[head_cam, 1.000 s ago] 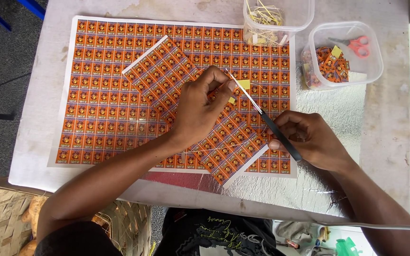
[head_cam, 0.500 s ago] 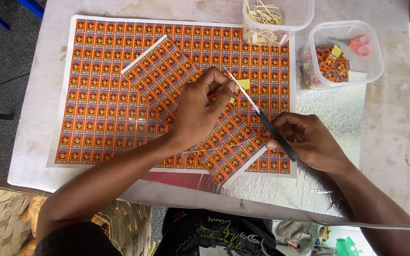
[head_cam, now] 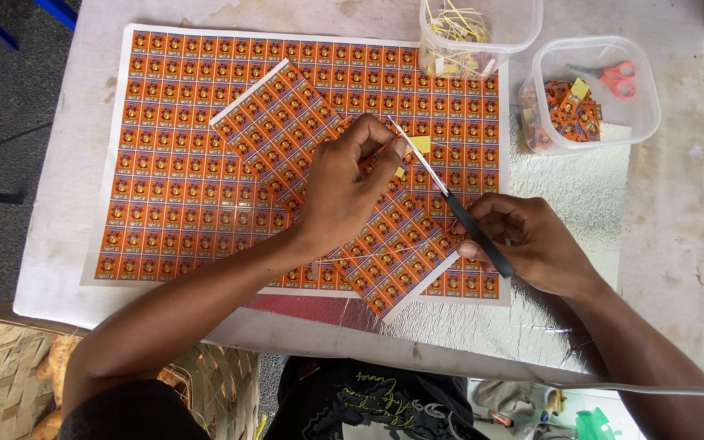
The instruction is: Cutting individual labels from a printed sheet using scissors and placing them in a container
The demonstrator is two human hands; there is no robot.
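A large sheet of small orange printed labels (head_cam: 173, 163) lies flat on the table. A smaller sheet of the same labels (head_cam: 287, 122) rests on it at an angle. My left hand (head_cam: 344, 191) presses on the angled sheet, its thumb and forefinger pinching a label by the blade tip. My right hand (head_cam: 535, 244) grips the black handle of a thin craft knife (head_cam: 450, 200), whose blade points up-left toward a small yellow piece (head_cam: 420, 144).
A clear tub with yellow strips (head_cam: 466, 37) stands at the top. A second clear tub (head_cam: 592, 94) to its right holds cut orange labels and red-handled scissors (head_cam: 613, 76). Silver foil (head_cam: 564, 187) covers the table's right part. A woven basket (head_cam: 10, 375) sits lower left.
None of the sheets has shifted. My hands and the knife stay in nearly the same place, with only a slight move of the blade.
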